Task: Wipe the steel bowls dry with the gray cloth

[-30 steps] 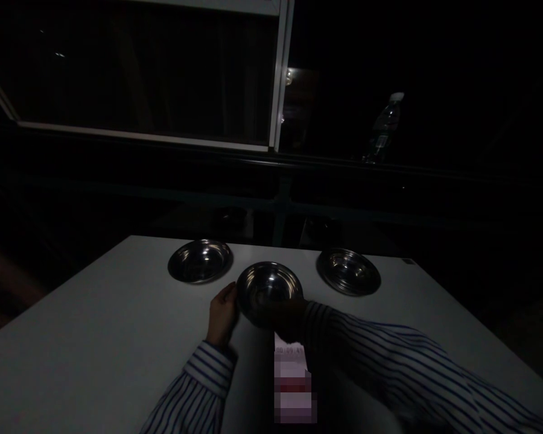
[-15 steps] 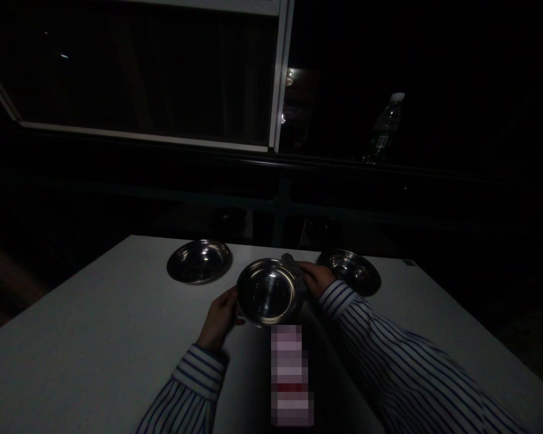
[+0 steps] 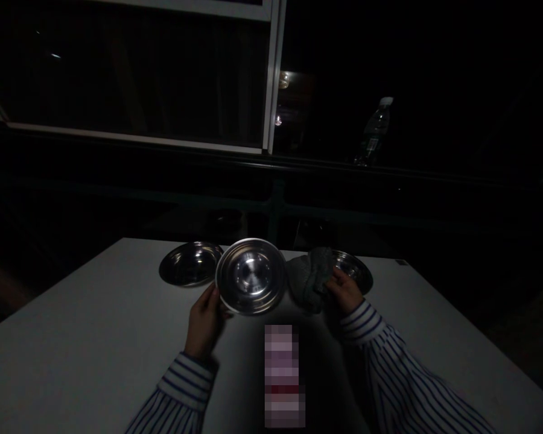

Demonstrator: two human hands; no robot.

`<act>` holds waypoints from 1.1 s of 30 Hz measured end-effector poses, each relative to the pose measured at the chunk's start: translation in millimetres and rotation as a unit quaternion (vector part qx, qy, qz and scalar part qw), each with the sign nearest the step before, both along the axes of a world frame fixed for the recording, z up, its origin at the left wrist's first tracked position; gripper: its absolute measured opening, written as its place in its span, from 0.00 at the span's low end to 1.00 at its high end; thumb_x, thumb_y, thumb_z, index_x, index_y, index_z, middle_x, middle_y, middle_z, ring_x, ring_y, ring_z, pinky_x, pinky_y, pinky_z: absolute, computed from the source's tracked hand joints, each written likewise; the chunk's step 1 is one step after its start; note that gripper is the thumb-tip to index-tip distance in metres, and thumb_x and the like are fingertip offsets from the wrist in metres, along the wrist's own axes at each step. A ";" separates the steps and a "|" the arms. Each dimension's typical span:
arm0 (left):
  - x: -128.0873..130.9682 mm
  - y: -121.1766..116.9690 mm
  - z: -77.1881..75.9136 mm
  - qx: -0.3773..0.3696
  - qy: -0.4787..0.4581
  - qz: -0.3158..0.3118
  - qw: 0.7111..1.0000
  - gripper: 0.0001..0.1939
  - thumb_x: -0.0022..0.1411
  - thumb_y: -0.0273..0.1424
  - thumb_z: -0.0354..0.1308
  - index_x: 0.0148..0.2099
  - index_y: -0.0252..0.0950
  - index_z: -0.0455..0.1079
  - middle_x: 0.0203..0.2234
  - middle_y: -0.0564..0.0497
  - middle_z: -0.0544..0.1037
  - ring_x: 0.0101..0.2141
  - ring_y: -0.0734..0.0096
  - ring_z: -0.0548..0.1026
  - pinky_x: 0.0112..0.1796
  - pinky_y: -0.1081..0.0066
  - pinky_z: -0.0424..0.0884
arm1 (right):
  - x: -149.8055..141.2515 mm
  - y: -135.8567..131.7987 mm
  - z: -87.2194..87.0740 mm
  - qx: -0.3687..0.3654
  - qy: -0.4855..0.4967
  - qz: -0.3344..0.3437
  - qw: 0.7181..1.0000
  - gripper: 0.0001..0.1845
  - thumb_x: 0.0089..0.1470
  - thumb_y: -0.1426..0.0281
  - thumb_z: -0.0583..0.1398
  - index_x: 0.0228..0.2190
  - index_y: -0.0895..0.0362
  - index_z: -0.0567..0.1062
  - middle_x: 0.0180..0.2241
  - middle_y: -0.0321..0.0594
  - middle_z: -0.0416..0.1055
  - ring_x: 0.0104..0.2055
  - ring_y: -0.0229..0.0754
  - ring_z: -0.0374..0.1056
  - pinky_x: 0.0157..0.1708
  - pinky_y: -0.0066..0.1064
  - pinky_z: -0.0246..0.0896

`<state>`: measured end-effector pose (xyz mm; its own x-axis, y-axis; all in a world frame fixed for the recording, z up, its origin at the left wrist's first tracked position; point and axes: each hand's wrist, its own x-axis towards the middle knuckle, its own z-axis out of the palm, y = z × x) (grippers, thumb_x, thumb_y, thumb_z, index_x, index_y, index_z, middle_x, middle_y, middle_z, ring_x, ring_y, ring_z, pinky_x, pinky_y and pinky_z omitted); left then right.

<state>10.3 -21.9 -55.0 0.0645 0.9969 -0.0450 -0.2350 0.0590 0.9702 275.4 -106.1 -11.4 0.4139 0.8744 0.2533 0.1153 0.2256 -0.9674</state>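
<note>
Left hand (image 3: 203, 320): grips steel bowl (image 3: 252, 276) at eight o'clock
Right hand (image 3: 347, 292): holds grey cloth (image 3: 310, 278), bowl's three o'clock
Second bowl (image 3: 189, 264): white table (image 3: 95, 337), nine o'clock
Third bowl (image 3: 359, 274): three o'clock, partly hidden

Plastic btl (image 3: 378, 123) w/ white cap (image 3: 386, 101) (label (image 3: 371, 144) too dim to read) R of pale window frame (image 3: 274, 78).
</note>
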 end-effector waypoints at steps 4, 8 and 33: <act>-0.8 -2.8 -0.8 -0.034 -0.038 -0.020 0.999 0.26 0.48 0.39 0.59 0.49 0.34 0.65 0.27 0.50 0.75 0.20 0.76 0.71 0.22 0.72 0.70 | 6.6 -25.0 -5.0 -0.008 -0.265 -0.043 0.963 0.18 0.45 0.65 0.54 0.39 0.58 0.72 0.40 0.46 0.73 0.44 0.47 0.67 0.47 0.42 0.60; -2.0 -8.7 3.5 -0.067 -0.040 -0.031 0.996 0.25 0.47 0.37 0.59 0.48 0.33 0.67 0.22 0.52 0.74 0.18 0.78 0.69 0.21 0.74 0.69 | 12.4 -57.1 -24.6 -0.005 -0.509 0.019 0.861 0.20 0.52 0.69 0.48 0.46 0.58 0.69 0.47 0.47 0.68 0.49 0.45 0.63 0.49 0.41 0.58; 13.2 -24.6 24.2 -0.030 -0.028 -0.051 0.998 0.29 0.44 0.40 0.60 0.49 0.33 0.67 0.29 0.49 0.76 0.21 0.76 0.69 0.22 0.74 0.66 | -21.6 -51.5 -14.9 -0.192 -0.263 0.063 0.943 0.25 0.54 0.63 0.49 0.52 0.58 0.60 0.41 0.45 0.72 0.42 0.45 0.69 0.41 0.38 0.64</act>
